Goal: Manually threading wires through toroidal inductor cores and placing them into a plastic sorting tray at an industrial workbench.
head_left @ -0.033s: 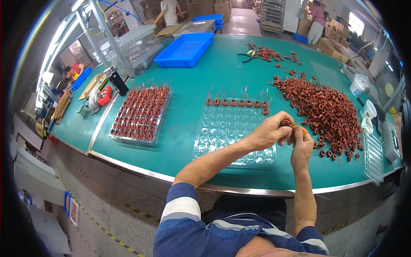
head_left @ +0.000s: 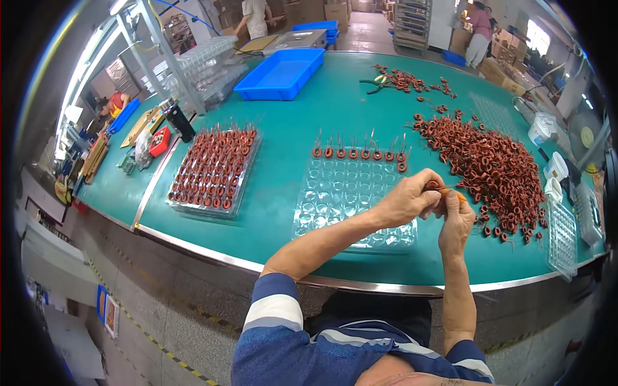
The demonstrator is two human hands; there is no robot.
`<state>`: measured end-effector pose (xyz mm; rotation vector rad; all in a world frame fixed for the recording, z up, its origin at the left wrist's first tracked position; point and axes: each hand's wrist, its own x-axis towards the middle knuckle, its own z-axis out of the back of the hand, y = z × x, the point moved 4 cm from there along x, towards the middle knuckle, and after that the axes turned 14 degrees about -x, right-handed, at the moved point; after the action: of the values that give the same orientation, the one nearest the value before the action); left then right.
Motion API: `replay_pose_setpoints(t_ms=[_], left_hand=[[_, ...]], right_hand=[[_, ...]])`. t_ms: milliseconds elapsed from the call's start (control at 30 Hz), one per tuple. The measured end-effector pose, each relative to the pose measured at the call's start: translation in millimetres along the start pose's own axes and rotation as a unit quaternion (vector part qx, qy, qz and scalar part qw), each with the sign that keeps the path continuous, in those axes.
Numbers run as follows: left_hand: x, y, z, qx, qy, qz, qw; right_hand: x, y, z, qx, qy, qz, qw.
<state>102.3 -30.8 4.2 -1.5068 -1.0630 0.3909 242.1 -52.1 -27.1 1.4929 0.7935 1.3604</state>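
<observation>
Over the near right side of a green-topped worktable [head_left: 277, 161], seen from my distant post through the head camera, a person's two hands meet at a small reddish-brown ring-shaped coil [head_left: 432, 184]. Left thumb and fingertips are pinched narrow on the coil, which sits at the right end of the left hand [head_left: 412, 195]; the right hand [head_left: 454, 222] rises from the near side, its fingertips drawn close together at a bright orange piece [head_left: 458, 196]. Whether those fingers grip that piece or wear it, I cannot tell. One thin wire lead [head_left: 452, 186] points right from the coil, toward a heap of matching red-brown coils [head_left: 499, 167], so I take left-to-right as the long axis; the ring's own tilt is too small for me to read. By my judgement, the relation that counts is this: the coil lies between the hands, left hand nearer, just right of a clear plastic tray with round pockets [head_left: 322, 186]. Coils with upright leads [head_left: 353, 154] line the tray's far row, one more sits at the right end of the next, and the left forearm [head_left: 328, 238] crosses above the near part.
</observation>
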Motion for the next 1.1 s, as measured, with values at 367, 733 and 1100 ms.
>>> replay_pose_setpoints(t_ms=[367,733,1100], left_hand=[[-11,-16,0,0.167,-0.002,-0.117,0.979],[-1,2,15,-0.019,0.059,0.104,0.993],[-1,5,-4,-0.152,-0.016,0.055,0.987]], right_hand=[[3,9,8,0.167,0.055,-0.183,0.967],[16,25,25,-0.046,-0.011,-0.127,0.991],[1,46,29,-0.04,-0.058,0.058,0.996]])
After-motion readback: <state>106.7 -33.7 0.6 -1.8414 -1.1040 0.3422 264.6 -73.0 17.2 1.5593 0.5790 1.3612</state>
